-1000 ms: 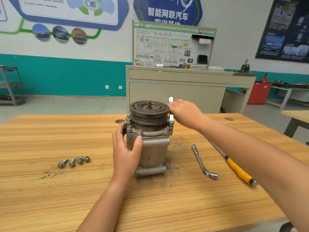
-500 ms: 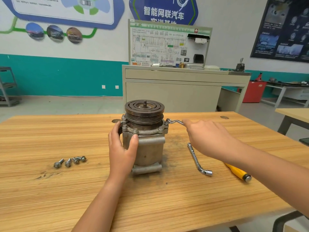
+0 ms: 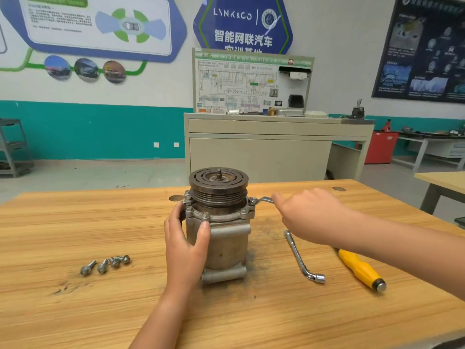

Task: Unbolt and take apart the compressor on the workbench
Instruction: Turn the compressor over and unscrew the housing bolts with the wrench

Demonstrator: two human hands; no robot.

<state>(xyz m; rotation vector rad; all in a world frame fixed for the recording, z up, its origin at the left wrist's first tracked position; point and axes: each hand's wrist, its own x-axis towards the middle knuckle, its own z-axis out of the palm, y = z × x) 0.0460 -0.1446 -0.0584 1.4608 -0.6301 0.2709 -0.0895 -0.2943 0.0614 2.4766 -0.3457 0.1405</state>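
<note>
Compressor (image 3: 226,245) upright at mid-desk on its mounting foot, dark grooved pulley (image 3: 218,185) on top with a short threaded shaft end at the centre.

Farthest left on the wooden desk (image 3: 63,222): several loose bolts (image 3: 105,264) in a short row, well apart from the compressor.

Next, left hand (image 3: 185,248) clasping the compressor's grey body from the near left side, thumb across the front just below the bolted flange (image 3: 221,217), fingers wrapped round behind. Around the flange rim, bolt heads (image 3: 205,214) seated in place.

At the flange's right ear, a small wrench (image 3: 264,199) set on a bolt, handle pointing right. Right hand (image 3: 309,215) clenched round that handle, knuckles up, forearm coming in from the lower right.

Below the right hand, flat on the desk: an L-shaped socket wrench (image 3: 299,255), socket end nearest the camera, near the compressor but not touching it.

Farthest right, a yellow-handled screwdriver (image 3: 359,269), its shaft hidden under the right forearm, lying apart from the socket wrench.
</note>
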